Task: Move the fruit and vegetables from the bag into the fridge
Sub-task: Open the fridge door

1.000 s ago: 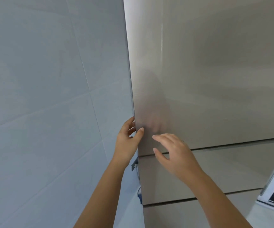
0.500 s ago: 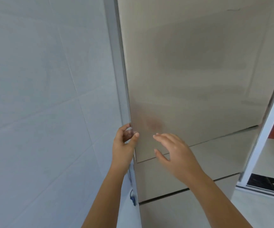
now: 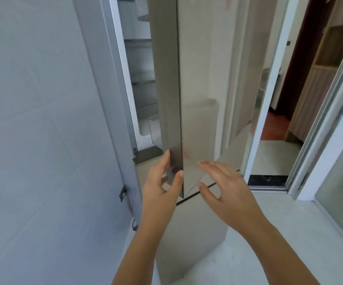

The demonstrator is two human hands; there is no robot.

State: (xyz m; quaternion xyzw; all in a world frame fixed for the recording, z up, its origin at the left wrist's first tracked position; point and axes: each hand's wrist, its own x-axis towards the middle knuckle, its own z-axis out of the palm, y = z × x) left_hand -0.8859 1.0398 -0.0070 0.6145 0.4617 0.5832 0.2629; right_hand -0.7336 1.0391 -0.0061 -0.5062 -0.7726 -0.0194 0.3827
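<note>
The fridge door (image 3: 197, 79) has swung open, left hand (image 3: 162, 188) pinching its edge; right hand (image 3: 226, 194), at three o'clock, spread empty; shelves (image 3: 141, 60) reachable.

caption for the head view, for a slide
Left hand grips the fridge door edge, partly open onto shelves; right hand hovers open beside it.

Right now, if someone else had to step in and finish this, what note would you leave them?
Left hand: gripping the lower edge of the fridge door, thumb on the front, fingers behind.
Right hand: open and empty, spread beside the door front; contact unclear.
Door: partly open, shelves showing through the gap; I can see no food on them.
Bag, fruit and vegetables: not in view.
Done: door started. Left: open it fully, then fetch the produce and load it.
</note>
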